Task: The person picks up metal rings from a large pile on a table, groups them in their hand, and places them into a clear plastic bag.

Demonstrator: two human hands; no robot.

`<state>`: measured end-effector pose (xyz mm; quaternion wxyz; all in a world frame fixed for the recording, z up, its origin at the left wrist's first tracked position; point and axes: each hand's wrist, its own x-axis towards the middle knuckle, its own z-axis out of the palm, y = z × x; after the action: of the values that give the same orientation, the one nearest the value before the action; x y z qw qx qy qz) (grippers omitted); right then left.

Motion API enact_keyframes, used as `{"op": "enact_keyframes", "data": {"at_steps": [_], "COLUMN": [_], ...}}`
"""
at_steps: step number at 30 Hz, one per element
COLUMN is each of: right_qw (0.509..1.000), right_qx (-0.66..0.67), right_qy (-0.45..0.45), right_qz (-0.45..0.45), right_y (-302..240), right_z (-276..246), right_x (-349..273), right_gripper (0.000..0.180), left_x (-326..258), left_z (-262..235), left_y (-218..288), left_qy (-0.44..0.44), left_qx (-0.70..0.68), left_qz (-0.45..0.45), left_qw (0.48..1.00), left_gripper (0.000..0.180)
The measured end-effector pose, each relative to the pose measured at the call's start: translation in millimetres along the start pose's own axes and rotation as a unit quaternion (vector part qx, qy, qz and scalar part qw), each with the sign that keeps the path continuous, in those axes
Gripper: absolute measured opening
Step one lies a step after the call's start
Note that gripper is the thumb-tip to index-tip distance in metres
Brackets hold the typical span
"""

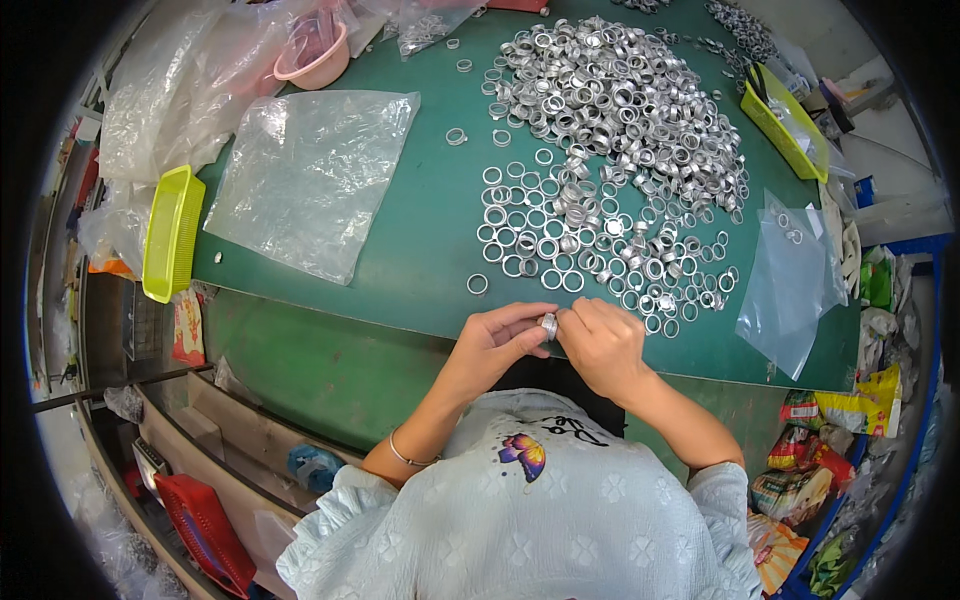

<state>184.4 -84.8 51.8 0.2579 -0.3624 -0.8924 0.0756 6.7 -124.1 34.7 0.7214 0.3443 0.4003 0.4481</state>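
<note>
A silver metal ring point(549, 325) sits between the fingertips of both my hands, just over the table's near edge. My left hand point(497, 338) pinches it from the left, thumb below and fingers above. Against its other side press the closed fingers of my right hand point(603, 342); whether they hold any smaller part is hidden. Right beyond my hands lies a loose spread of similar rings point(550, 240), mostly flat. One single ring point(477, 285) rests apart, nearer my left hand. Farther off rises a large heap of rings point(620, 95).
On the green table point(420, 240) lies a clear plastic bag point(310, 180) at left, beside a yellow-green basket point(172, 235). A pink bowl point(318, 62) stands at the far left. Another yellow-green basket point(785, 125) and flat clear bags point(785, 290) lie at right.
</note>
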Motion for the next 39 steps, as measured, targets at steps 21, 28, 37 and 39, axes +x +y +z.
{"op": "enact_keyframes", "data": {"at_steps": [21,28,37,39], "right_qw": [0.852,0.863,0.628,0.543], "right_qx": [0.477,0.464,0.706,0.759], "right_qy": [-0.008,0.046,0.028,0.020], "right_qz": [0.218,0.192,0.326,0.359], "right_y": [-22,-29,-25,-28], "right_z": [-32,-32,-27,-38], "right_x": [-7,-12,-14,-1], "right_gripper": [0.015,0.017,0.019,0.025], "left_x": [-18,-21,-7,-2], "left_z": [41,44,48,52], "left_y": [31,36,36,39], "left_qy": [0.047,0.029,0.062,0.077], "left_qx": [0.216,0.187,0.197,0.207], "left_qz": [0.195,0.208,0.258,0.301], "left_qw": [0.955,0.960,0.944,0.928], "left_gripper": [0.039,0.036,0.036,0.037]}}
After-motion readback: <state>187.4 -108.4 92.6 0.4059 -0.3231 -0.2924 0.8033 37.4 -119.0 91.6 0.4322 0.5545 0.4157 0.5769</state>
